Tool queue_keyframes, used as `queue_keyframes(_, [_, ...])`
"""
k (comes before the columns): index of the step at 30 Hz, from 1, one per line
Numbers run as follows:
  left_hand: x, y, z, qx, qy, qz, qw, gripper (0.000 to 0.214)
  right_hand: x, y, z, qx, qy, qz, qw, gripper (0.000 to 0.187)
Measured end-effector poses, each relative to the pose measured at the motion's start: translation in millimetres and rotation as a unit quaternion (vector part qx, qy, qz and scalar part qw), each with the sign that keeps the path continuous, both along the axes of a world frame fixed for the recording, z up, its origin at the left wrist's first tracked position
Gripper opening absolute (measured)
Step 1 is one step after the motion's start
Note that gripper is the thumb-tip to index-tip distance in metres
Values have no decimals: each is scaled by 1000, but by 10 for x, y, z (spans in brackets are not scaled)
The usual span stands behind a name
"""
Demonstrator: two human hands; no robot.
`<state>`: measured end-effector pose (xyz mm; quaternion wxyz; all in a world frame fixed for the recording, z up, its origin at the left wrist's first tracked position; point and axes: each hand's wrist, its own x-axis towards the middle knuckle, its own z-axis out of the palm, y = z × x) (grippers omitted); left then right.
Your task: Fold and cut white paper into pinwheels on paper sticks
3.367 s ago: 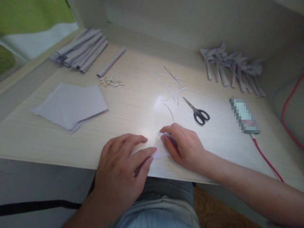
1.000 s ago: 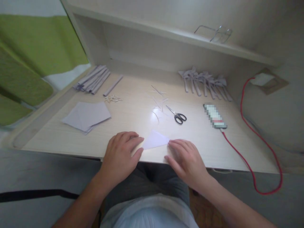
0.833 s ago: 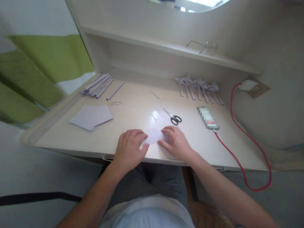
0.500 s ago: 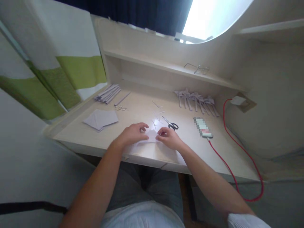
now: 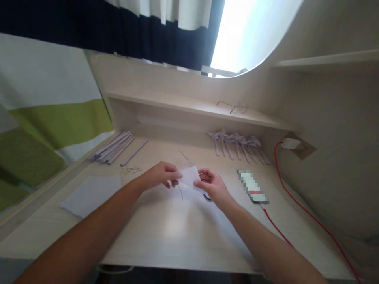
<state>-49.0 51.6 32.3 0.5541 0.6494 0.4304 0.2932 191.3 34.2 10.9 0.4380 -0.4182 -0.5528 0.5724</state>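
Between my hands is a small white piece of paper [image 5: 189,176], raised over the desk and tilted. My left hand [image 5: 164,174] pinches its left edge between thumb and fingers. Gripping the right edge is my right hand [image 5: 211,183], its thumb on the near face. The scissors [image 5: 207,197] lie just below my right hand, mostly hidden by it and the paper. Thin paper strips [image 5: 185,156] are scattered on the desk behind the paper.
White sheets [image 5: 91,193] lie at left, partly behind my left forearm. Rolled paper tubes [image 5: 114,148], a single tube [image 5: 134,153] and small pale bits [image 5: 131,169] are beyond. Paper pinwheel-like pieces [image 5: 237,144], a phone [image 5: 253,187] with a red cable [image 5: 278,227], and glasses [image 5: 237,106] are right.
My hands have lifted the paper off the desk, where it lay near the front edge. The view has tilted up and moved closer, so the desk items appear lower.
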Motion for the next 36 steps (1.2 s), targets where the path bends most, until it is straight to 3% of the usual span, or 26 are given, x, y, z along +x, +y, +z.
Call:
queue_keyframes(5, [57, 47, -210, 1, -69, 72, 995, 31, 9, 107, -61, -55, -17, 37, 998, 37])
queue_keyframes(10, [169, -68, -337, -15, -129, 135, 982, 34, -52, 55, -126, -75, -2, 15, 997, 41])
queue_keyframes(15, [287, -162, -310, -17, -82, 127, 988, 41, -143, 5, -132, -91, 17, 14, 996, 42])
queue_keyframes(20, [296, -173, -304, 6, -71, 187, 980, 42, -99, 1, -83, -92, -4, 26, 995, 41])
queue_keyframes(26, [339, -189, -290, -2, -80, 167, 983, 33, -100, 9, -63, -76, -26, 49, 996, 39])
queue_keyframes(30, [350, -176, -281, 1, -98, 193, 976, 28, -6, 15, -5, -33, -95, 41, 994, 30])
queue_keyframes(32, [321, -155, -283, 7, -80, 222, 972, 28, 129, 5, 64, 28, -209, 11, 977, 22])
queue_keyframes(33, [303, -144, -286, 11, -70, 237, 969, 29, 209, -3, 102, 63, -288, -5, 956, 19])
queue_keyframes(36, [261, -119, -299, 15, -55, 260, 964, 29, 432, -22, 185, 122, -494, -31, 860, 11])
